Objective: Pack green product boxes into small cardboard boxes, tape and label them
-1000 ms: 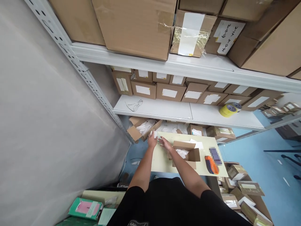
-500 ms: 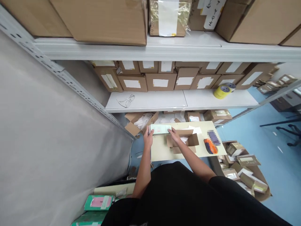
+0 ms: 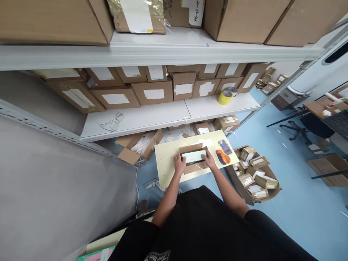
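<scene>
A pale green box (image 3: 193, 156) lies level at the mouth of an open cardboard carton (image 3: 194, 168), whose flaps are spread outward. My left hand (image 3: 179, 164) grips the box's left end, thumb on top. At its right end, my right hand (image 3: 208, 159) holds it the same way. The carton stands on a cream table (image 3: 164, 159). How deep the box sits inside the carton is hard to see. To the right on the table is an orange and dark tape dispenser (image 3: 223, 157), beside a blurred-out purple item (image 3: 225, 146).
Grey shelving (image 3: 152, 117) with labelled cartons rises beyond the table, holding eyeglasses (image 3: 112, 122) and yellow tape rolls (image 3: 225, 97). An open carton with white packing (image 3: 143, 144) stands left. A large bin (image 3: 272, 194) of packed boxes sits right. A grey wall (image 3: 67, 188) bounds the left.
Both hands have moved the pale green box from the carton's left side to over its opening. The camera view has turned to the right.
</scene>
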`<state>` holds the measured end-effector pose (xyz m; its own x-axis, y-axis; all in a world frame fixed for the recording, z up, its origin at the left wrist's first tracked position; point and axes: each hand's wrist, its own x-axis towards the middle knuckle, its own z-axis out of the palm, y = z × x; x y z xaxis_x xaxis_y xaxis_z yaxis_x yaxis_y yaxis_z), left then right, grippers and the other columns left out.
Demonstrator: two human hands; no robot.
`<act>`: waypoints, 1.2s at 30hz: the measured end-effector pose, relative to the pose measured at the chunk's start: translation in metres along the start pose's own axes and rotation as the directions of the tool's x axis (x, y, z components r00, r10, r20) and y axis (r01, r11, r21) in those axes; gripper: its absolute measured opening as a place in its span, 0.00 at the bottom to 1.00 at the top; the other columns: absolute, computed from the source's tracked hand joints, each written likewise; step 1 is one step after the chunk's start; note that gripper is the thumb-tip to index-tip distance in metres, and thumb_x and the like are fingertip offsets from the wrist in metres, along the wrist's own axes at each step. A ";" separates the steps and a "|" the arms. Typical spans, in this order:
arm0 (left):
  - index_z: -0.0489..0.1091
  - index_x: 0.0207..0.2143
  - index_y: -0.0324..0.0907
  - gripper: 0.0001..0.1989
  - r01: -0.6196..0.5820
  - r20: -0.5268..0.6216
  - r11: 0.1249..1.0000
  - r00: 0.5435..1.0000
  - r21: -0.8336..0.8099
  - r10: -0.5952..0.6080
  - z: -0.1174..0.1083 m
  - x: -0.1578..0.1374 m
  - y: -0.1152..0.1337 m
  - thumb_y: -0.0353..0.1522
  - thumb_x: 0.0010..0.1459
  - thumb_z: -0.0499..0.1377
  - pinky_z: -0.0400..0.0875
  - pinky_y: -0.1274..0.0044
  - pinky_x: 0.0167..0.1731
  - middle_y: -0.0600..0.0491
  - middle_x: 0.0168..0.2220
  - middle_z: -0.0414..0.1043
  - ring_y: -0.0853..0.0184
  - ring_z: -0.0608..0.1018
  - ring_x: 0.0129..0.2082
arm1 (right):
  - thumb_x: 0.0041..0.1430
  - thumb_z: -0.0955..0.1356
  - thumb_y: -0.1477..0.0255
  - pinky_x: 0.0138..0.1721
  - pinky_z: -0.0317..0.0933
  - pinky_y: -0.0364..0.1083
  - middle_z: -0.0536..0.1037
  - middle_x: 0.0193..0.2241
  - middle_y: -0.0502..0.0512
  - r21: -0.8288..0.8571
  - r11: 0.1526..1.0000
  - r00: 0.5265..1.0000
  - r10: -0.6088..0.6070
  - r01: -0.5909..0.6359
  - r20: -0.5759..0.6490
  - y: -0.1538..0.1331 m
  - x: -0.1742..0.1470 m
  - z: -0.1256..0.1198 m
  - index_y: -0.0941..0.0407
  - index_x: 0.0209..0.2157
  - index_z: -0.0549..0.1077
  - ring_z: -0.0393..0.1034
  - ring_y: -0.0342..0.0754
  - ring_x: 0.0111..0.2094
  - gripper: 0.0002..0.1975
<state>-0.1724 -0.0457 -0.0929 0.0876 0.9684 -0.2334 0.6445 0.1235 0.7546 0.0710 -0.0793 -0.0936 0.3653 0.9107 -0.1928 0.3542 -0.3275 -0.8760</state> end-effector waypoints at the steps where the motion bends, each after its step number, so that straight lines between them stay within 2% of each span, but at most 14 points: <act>1: 0.59 0.70 0.40 0.30 -0.001 -0.007 1.000 1.000 0.001 0.001 0.003 0.001 0.000 0.38 0.68 0.53 0.58 0.64 0.68 0.41 0.67 0.65 0.54 0.62 0.70 | 0.58 0.67 0.54 0.68 0.56 0.60 0.73 0.64 0.59 -0.033 0.999 1.000 -0.012 0.011 -0.026 0.001 0.001 -0.003 0.54 0.65 0.68 0.64 0.60 0.66 0.36; 3: 0.58 0.70 0.41 0.31 -0.025 -0.006 1.000 1.000 0.015 0.025 0.008 0.003 0.000 0.36 0.67 0.54 0.54 0.66 0.70 0.43 0.70 0.61 0.56 0.59 0.72 | 0.59 0.67 0.55 0.69 0.54 0.60 0.71 0.65 0.58 -0.074 0.997 0.998 -0.041 0.037 -0.053 0.002 0.001 -0.009 0.53 0.67 0.66 0.62 0.60 0.68 0.36; 5: 0.64 0.67 0.43 0.28 -0.073 0.023 0.994 0.997 0.081 0.072 0.012 0.001 -0.004 0.35 0.65 0.55 0.52 0.66 0.72 0.45 0.70 0.61 0.57 0.58 0.73 | 0.59 0.67 0.57 0.70 0.53 0.61 0.70 0.66 0.60 -0.090 0.992 0.995 -0.090 0.085 -0.051 0.003 -0.003 -0.016 0.54 0.67 0.67 0.61 0.60 0.68 0.35; 7: 0.69 0.64 0.44 0.27 -0.087 0.083 0.982 0.994 0.170 0.073 0.018 -0.003 -0.011 0.36 0.62 0.60 0.50 0.64 0.72 0.45 0.71 0.59 0.53 0.53 0.74 | 0.60 0.67 0.58 0.70 0.52 0.61 0.68 0.67 0.61 -0.111 0.982 0.987 -0.157 0.152 -0.037 0.004 -0.009 -0.021 0.55 0.66 0.67 0.59 0.61 0.69 0.35; 9: 0.69 0.63 0.44 0.33 -0.063 0.163 0.968 0.986 0.244 0.024 0.024 -0.009 -0.019 0.37 0.56 0.67 0.51 0.62 0.72 0.45 0.75 0.50 0.48 0.46 0.76 | 0.61 0.67 0.60 0.71 0.51 0.62 0.67 0.67 0.61 -0.138 0.968 0.977 -0.211 0.208 -0.008 0.006 -0.017 -0.025 0.55 0.66 0.67 0.58 0.60 0.70 0.33; 11: 0.67 0.64 0.42 0.38 -0.044 0.234 0.959 0.972 0.281 -0.024 0.032 -0.015 -0.027 0.39 0.52 0.70 0.56 0.61 0.70 0.44 0.77 0.37 0.46 0.42 0.76 | 0.61 0.66 0.62 0.71 0.51 0.61 0.67 0.67 0.61 -0.156 0.958 0.970 -0.241 0.242 0.028 0.008 -0.024 -0.025 0.54 0.66 0.67 0.57 0.59 0.70 0.32; 14: 0.71 0.61 0.44 0.32 -0.045 0.264 0.955 0.964 0.292 -0.035 0.043 -0.022 -0.032 0.41 0.55 0.69 0.61 0.61 0.67 0.48 0.78 0.25 0.46 0.43 0.76 | 0.62 0.66 0.65 0.71 0.52 0.61 0.66 0.68 0.61 -0.165 0.949 0.963 -0.258 0.268 0.077 0.012 -0.031 -0.022 0.54 0.66 0.67 0.56 0.58 0.71 0.32; 17: 0.76 0.54 0.46 0.22 -0.018 0.204 0.949 0.978 0.315 -0.050 0.049 -0.024 -0.026 0.41 0.58 0.66 0.60 0.58 0.67 0.52 0.78 0.29 0.46 0.45 0.76 | 0.60 0.66 0.68 0.71 0.53 0.61 0.65 0.69 0.60 -0.166 0.946 0.958 -0.260 0.277 0.120 0.015 -0.035 -0.024 0.54 0.67 0.67 0.55 0.58 0.71 0.32; 20: 0.79 0.47 0.43 0.14 -0.015 0.128 0.944 0.991 0.329 -0.028 0.055 -0.027 -0.012 0.36 0.59 0.64 0.56 0.57 0.69 0.50 0.78 0.35 0.47 0.43 0.76 | 0.59 0.65 0.71 0.71 0.54 0.59 0.65 0.68 0.60 -0.165 0.938 0.947 -0.277 0.303 0.164 0.016 -0.036 -0.039 0.55 0.67 0.67 0.56 0.58 0.71 0.33; 24: 0.79 0.41 0.41 0.09 0.012 0.061 0.960 0.998 0.279 -0.030 0.068 -0.046 0.013 0.32 0.62 0.60 0.63 0.63 0.66 0.52 0.78 0.32 0.50 0.54 0.74 | 0.60 0.65 0.70 0.70 0.55 0.59 0.65 0.69 0.60 -0.139 0.910 0.903 -0.349 0.390 0.249 0.015 -0.031 -0.072 0.54 0.68 0.65 0.58 0.57 0.70 0.33; 26: 0.78 0.41 0.42 0.09 0.038 0.017 0.966 0.999 0.258 -0.043 0.077 -0.064 0.025 0.32 0.62 0.59 0.66 0.65 0.64 0.54 0.78 0.34 0.53 0.57 0.74 | 0.61 0.65 0.70 0.69 0.56 0.60 0.65 0.69 0.60 -0.121 0.887 0.870 -0.398 0.446 0.292 0.015 -0.026 -0.089 0.53 0.68 0.66 0.58 0.57 0.70 0.32; 30: 0.79 0.44 0.45 0.12 0.079 -0.090 0.960 0.994 0.268 -0.057 0.099 -0.112 0.043 0.34 0.62 0.58 0.65 0.61 0.66 0.54 0.76 0.47 0.54 0.50 0.76 | 0.64 0.65 0.68 0.70 0.55 0.61 0.65 0.69 0.61 -0.074 0.839 0.805 -0.487 0.539 0.340 0.021 -0.023 -0.109 0.53 0.67 0.66 0.59 0.58 0.70 0.30; 33: 0.80 0.45 0.47 0.13 0.138 -0.155 0.954 0.983 0.266 -0.099 0.119 -0.154 0.051 0.33 0.62 0.58 0.59 0.61 0.70 0.57 0.76 0.46 0.55 0.45 0.76 | 0.66 0.64 0.67 0.69 0.56 0.60 0.65 0.68 0.61 -0.043 0.801 0.751 -0.540 0.598 0.381 0.031 -0.030 -0.115 0.52 0.67 0.67 0.59 0.58 0.69 0.29; 36: 0.80 0.45 0.47 0.13 0.223 -0.223 0.951 0.959 0.214 -0.175 0.133 -0.199 0.058 0.31 0.62 0.58 0.60 0.60 0.70 0.57 0.76 0.44 0.52 0.49 0.76 | 0.67 0.64 0.67 0.68 0.59 0.60 0.67 0.67 0.62 -0.015 0.756 0.683 -0.583 0.655 0.440 0.041 -0.045 -0.117 0.53 0.66 0.68 0.61 0.58 0.68 0.27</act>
<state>-0.0516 -0.2599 -0.0846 -0.1975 0.9555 -0.2190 0.7948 0.2869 0.5348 0.1698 -0.1631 -0.0692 -0.3356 0.9237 0.1850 0.5193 0.3452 -0.7817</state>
